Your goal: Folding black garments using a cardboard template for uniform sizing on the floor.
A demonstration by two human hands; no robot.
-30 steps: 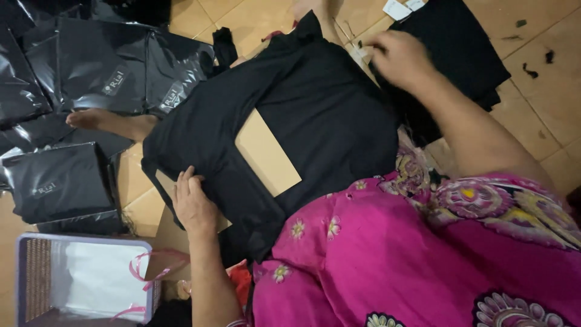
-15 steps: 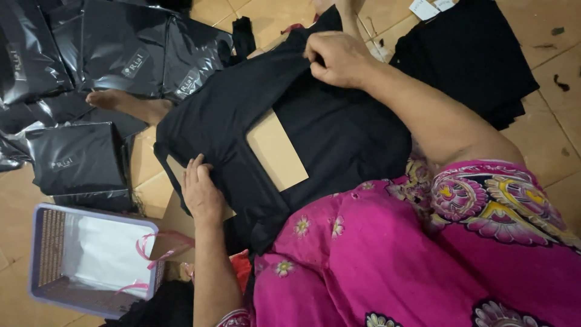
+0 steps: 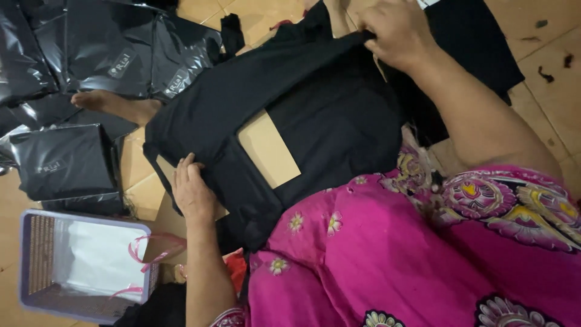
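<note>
Folding step: black fabric garment (image 3: 315,115) on lap over tan cardboard sheet (image 3: 267,148). Right hand (image 3: 396,33) fingers pinched shut on top edge; left hand (image 3: 192,192) flat, fingers spread, pinning lower edge. Next likely: pull fold taut, square with board.

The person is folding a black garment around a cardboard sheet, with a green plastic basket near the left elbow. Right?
Not quite: the head view shows the basket is lilac, not green. The rest holds: the left hand and right hand fold the black garment around the cardboard sheet.
</note>
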